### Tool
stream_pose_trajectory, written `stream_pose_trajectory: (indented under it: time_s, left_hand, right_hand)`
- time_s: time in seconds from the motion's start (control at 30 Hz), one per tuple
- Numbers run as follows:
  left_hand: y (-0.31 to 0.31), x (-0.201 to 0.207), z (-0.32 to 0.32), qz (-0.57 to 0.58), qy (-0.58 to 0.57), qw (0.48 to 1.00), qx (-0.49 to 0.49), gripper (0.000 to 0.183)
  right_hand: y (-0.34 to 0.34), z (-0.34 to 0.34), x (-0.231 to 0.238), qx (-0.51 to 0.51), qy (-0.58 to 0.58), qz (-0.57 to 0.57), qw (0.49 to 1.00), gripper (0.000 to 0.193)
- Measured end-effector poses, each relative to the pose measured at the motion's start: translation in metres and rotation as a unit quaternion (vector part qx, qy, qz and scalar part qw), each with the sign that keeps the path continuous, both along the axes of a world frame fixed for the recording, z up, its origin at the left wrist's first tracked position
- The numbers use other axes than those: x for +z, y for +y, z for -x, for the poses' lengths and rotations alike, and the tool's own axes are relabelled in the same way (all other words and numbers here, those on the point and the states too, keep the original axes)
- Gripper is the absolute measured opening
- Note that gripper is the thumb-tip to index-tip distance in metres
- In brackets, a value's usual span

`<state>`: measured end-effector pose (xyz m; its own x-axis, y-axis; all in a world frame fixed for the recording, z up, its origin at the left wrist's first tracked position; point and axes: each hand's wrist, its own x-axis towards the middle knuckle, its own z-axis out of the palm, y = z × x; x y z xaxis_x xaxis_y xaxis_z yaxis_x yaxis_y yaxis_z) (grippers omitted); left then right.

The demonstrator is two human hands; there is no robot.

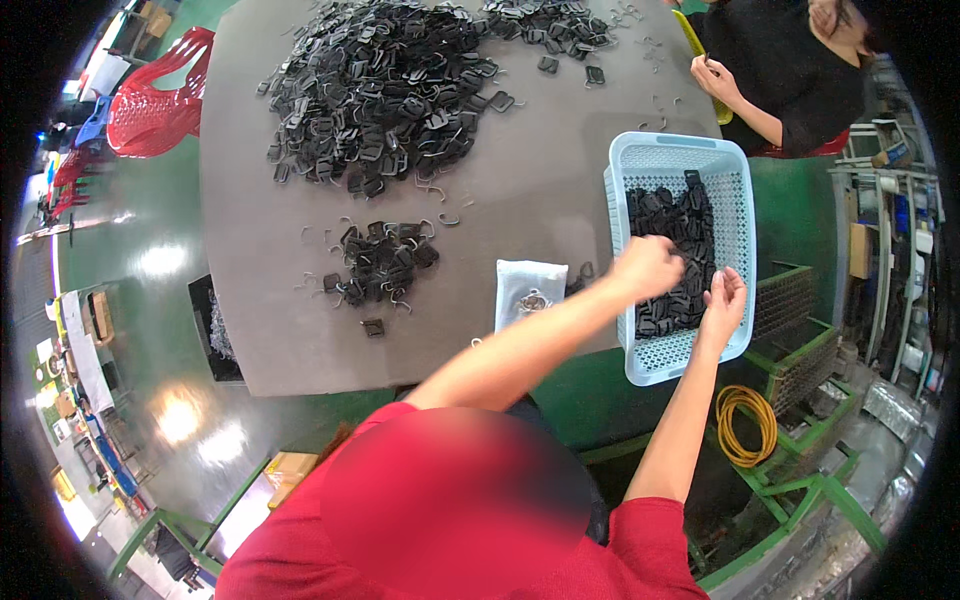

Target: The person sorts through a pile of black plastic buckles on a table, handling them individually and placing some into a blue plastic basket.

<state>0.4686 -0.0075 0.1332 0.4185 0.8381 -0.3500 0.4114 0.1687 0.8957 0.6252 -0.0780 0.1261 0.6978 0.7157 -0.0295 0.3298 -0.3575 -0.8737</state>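
With the tabletop (545, 160) as a clock dial, the light-blue basket (617, 225) sits at half past three, its outer side reaching past the table's edge. Black parts (683, 305) heap inside it. Bare surface opens toward two o'clock, between the basket and the large pile (385, 95) of black pieces at eleven; another bare strip follows the nine o'clock edge.

The left hand (648, 268) is curled over the basket's parts; the right hand (727, 297), fingers bent, is at the basket's outer side. Whether either grips anything, I cannot tell.

A pale pouch (515, 290) lies at five, beside the left forearm, and a smaller pile (382, 262) at eight. A co-worker's hand (715, 80) is at two; off the table, a coiled yellow hose (722, 425) lies at four.
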Motion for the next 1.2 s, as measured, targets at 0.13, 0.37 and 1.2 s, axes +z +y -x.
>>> stream_pose_trajectory:
  time_s: [0.13, 0.37, 1.2]
  left_hand:
    - [-0.004, 0.006, -0.036, 0.026, -0.039, 0.998, 0.031, 0.05]
    - [0.023, -0.051, 0.174, -0.266, 0.037, 0.901, 0.34, 0.029]
    - [0.005, -0.121, 0.455, 0.13, -0.229, 0.851, 0.454, 0.022]
  right_hand:
    - [0.006, 0.007, 0.004, 0.006, -0.034, 0.004, 0.999, 0.031]
    - [0.049, 0.173, 0.009, 0.288, -0.236, -0.152, 0.915, 0.012]
    - [0.143, 0.415, -0.103, 0.631, -0.122, 0.225, 0.732, 0.023]
